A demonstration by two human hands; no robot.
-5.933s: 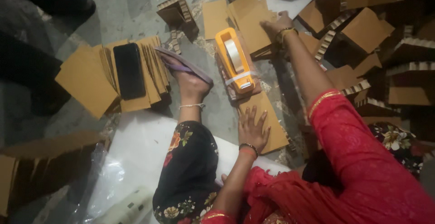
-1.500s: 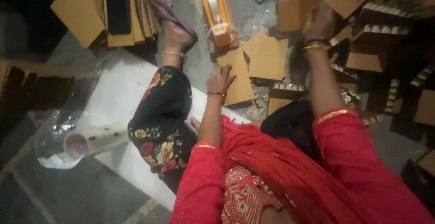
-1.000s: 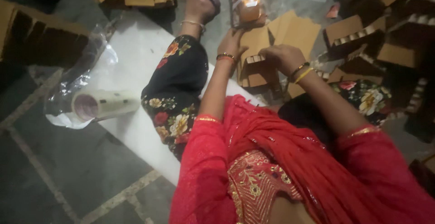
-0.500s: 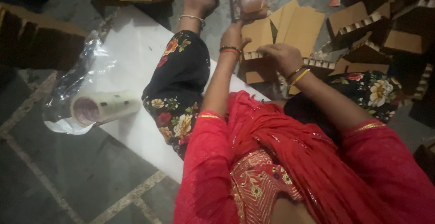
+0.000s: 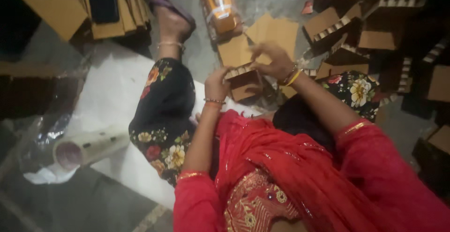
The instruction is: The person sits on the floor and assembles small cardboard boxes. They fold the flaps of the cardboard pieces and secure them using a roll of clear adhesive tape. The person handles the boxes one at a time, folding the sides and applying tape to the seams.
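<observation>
I sit on the floor in red sleeves, one leg in black floral cloth stretched out. My left hand (image 5: 216, 84) grips the left side of a small brown cardboard box (image 5: 243, 79) with a striped edge. My right hand (image 5: 271, 60) holds the same box from above and the right. The box sits between both hands, just over my lap. Flat brown cardboard pieces (image 5: 269, 30) lie on the floor right behind it.
An orange tape dispenser (image 5: 220, 7) lies ahead. Many folded cardboard boxes (image 5: 356, 30) are piled at the right. A stack of flat cardboard sheets (image 5: 70, 7) with a dark phone on it is at upper left. A white sheet (image 5: 108, 96) and a plastic-wrapped roll (image 5: 79, 150) lie left.
My right hand came back from the pile at the right with a small box, and both hands now hold it together. The view has shifted closer to my lap.
</observation>
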